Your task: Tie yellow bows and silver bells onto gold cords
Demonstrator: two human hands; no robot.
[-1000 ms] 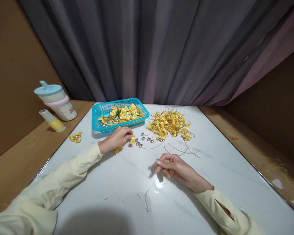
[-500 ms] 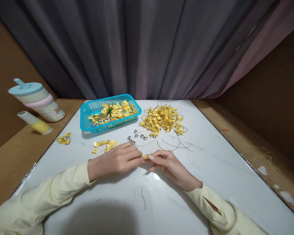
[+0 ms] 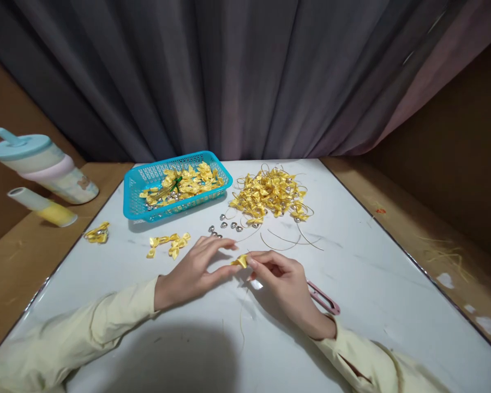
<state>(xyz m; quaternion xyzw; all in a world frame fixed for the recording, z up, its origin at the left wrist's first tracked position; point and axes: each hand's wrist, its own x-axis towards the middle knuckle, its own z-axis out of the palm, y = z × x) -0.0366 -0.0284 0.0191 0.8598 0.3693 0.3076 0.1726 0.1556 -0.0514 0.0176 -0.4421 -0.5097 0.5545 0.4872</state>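
far left on the brown ledge stood a tumbler (image 3: 45,164) with a teal lid, and a yellow tube (image 3: 43,206) lay beside it. on the white marble table (image 3: 393,284) i saw a stray bow cluster (image 3: 97,233) near the edge. next came a teal basket (image 3: 137,185) with bows in it, and a few loose bows (image 3: 169,243) just in front of it. the left hand (image 3: 192,270) rested half open. its forefinger stretched out clear above the yellow ribbon bow (image 3: 241,261), and its thumb tip touched the bow from below. the bow sat between the two hands, just above the table. the right hand (image 3: 284,281) had it pinched between thumb and forefinger at its right end, with the other fingers curled under. a thin cord (image 3: 242,316) trailed down from the bow toward me. silver heart beads (image 3: 225,224) lay beyond the fingertips, and the big bow pile (image 3: 270,195) lay further back. pink snips (image 3: 325,299) stuck out behind the right hand. i couldn't tell if it gripped them.
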